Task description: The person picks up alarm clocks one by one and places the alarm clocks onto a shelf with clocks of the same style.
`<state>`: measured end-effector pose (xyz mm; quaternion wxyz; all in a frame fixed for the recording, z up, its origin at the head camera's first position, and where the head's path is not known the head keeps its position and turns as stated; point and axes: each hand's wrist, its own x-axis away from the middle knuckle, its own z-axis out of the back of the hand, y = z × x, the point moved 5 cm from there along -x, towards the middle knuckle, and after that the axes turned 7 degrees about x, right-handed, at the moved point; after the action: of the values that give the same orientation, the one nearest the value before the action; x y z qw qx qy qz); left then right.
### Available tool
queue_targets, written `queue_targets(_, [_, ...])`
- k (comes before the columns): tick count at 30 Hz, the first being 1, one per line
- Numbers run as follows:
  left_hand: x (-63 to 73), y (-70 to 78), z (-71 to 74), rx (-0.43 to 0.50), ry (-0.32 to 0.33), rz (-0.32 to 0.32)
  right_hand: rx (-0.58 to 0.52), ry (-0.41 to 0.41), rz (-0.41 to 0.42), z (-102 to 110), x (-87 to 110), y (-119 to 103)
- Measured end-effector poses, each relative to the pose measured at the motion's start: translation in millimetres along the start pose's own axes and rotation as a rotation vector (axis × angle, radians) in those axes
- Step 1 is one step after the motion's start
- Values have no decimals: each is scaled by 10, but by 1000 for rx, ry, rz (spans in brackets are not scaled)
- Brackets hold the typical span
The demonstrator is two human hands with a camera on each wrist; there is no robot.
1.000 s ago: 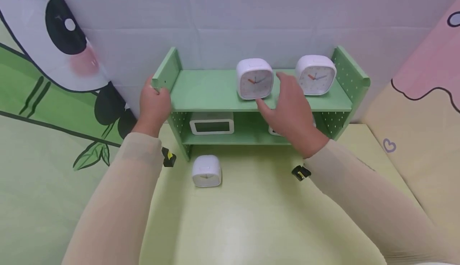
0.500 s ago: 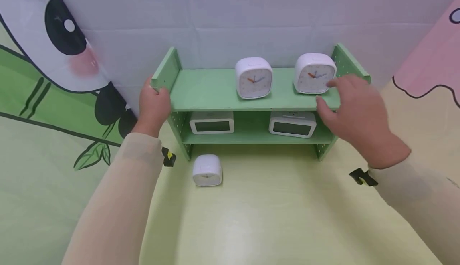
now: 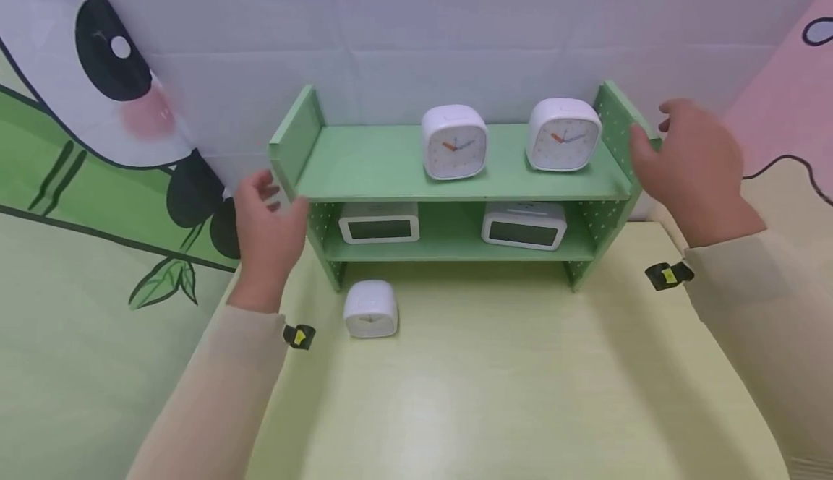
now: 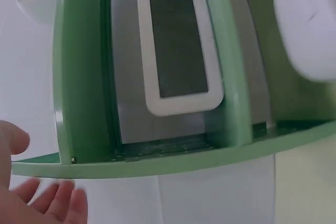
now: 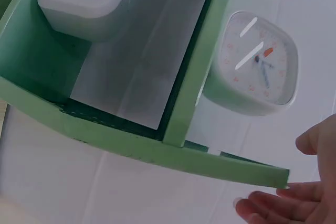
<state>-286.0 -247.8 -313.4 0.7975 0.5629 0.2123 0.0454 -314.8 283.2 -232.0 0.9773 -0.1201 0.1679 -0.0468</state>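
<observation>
A green two-tier shelf (image 3: 371,162) stands on the table against the back wall. My left hand (image 3: 267,238) is beside its left side panel, thumb and loosely bent fingers (image 4: 60,198) on either side of the panel's edge without gripping it. At the right side panel, my right hand (image 3: 696,165) is spread the same way, thumb and fingers (image 5: 278,208) apart around the front corner. Two white alarm clocks with round-cornered dials, one mid-shelf (image 3: 455,144) and one near the right end (image 3: 563,136), stand on the top tier.
Below, on the lower tier, sit two white digital clocks, one left (image 3: 379,223) and one right (image 3: 523,225). Another white alarm clock (image 3: 371,310) stands on the pale yellow table (image 3: 455,379), in front of the shelf's left leg. A cartoon-printed cloth (image 3: 449,24) covers the wall behind.
My left hand has let go of the left panel and drawn slightly down. My right hand has moved from the middle clock, past the right clock, to the right panel.
</observation>
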Motion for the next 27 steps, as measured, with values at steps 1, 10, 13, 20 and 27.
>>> queue_targets(1, [99, -50, 7, -30, 8, -12, -12, -20, -10, -29, -27, 12])
queue_targets(10, [781, -573, -176, -237, -108, 103, 21, -111, -28, -170, -133, 71])
queue_targets(13, [949, -778, -361, -274, -196, 165, 27, -121, -33, -209, -144, 81])
queue_targets(20, [1264, -1137, -679, -316, -217, 184, -4, -74, -29, -296, -155, 84])
queue_targets(27, [1480, -1414, -856, -296, -110, 156, -14, -27, -14, -350, -173, 64])
